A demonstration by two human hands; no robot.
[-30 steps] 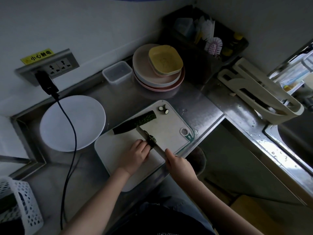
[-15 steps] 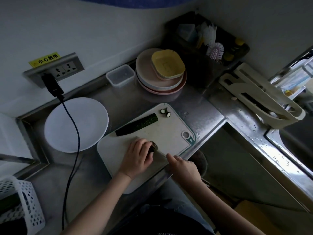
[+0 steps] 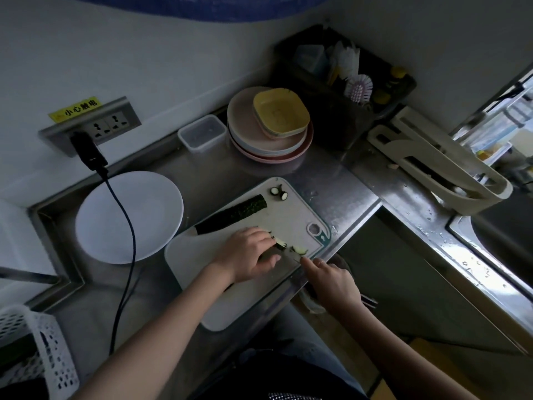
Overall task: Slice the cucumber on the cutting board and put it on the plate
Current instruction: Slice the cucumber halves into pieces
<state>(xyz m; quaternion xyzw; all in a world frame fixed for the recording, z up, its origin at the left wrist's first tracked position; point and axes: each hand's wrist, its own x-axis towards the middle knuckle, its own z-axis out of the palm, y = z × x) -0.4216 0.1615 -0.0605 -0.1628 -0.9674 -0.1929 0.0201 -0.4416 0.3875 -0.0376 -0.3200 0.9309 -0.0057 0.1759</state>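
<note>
A white cutting board [image 3: 202, 249] lies on the steel counter. On its far side rests a long dark cucumber piece [image 3: 230, 214], with two small end cuts [image 3: 279, 193] near the far corner. My left hand [image 3: 248, 254] presses down on a second cucumber piece [image 3: 279, 243], mostly hidden under the fingers. A fresh slice [image 3: 300, 249] lies just right of it. My right hand [image 3: 331, 281] grips a knife whose blade [image 3: 290, 256] is low against the board between both hands. A bare white plate [image 3: 129, 216] sits left of the board.
A black cable [image 3: 124, 235] runs from the wall socket [image 3: 95, 128] across the plate's rim. Stacked plates with a yellow bowl [image 3: 281, 114] and a clear container [image 3: 203, 134] stand behind the board. A white basket [image 3: 34, 350] is at bottom left, a sink [image 3: 501, 235] at right.
The knife came down through the held cucumber piece and a slice now lies beside it. Both hands shifted slightly toward the board's near right edge.
</note>
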